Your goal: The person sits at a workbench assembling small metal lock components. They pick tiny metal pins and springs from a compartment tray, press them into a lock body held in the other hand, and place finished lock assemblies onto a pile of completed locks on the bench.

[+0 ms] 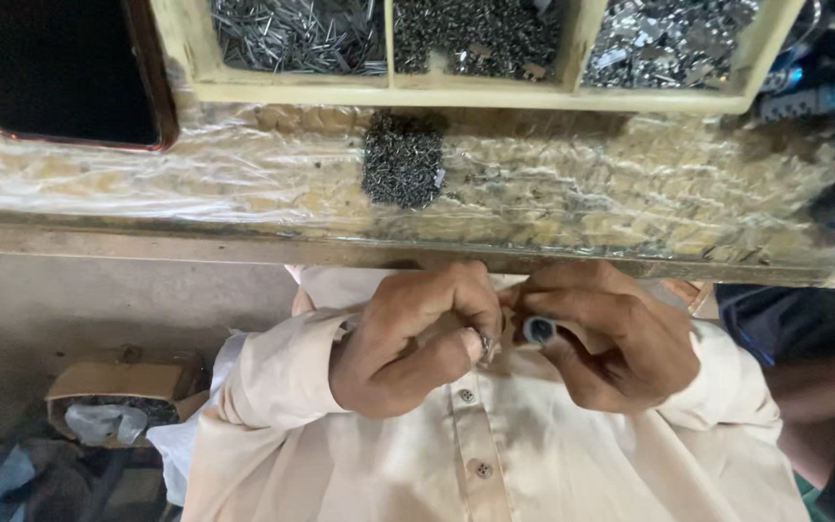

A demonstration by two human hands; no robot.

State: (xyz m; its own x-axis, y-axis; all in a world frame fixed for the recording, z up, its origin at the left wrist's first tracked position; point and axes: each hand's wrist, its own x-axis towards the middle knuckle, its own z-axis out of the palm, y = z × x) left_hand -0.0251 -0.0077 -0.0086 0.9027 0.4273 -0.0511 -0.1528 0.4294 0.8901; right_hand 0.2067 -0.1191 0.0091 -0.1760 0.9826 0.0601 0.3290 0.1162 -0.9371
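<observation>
Both my hands meet just below the table's front edge, over my cream buttoned shirt. My left hand is curled shut, pinching a tiny metal piece at its fingertips. My right hand is closed around a small dark round part with a light rim, its end facing the left fingertips. The two hands touch at the fingertips. On the table above them lies a small heap of dark metal screws.
A wooden tray with compartments of nails and metal bits stands at the table's back. A dark phone lies at upper left. The table is wrapped in clear plastic. A cardboard box sits on the floor left. Another person's arm is at right.
</observation>
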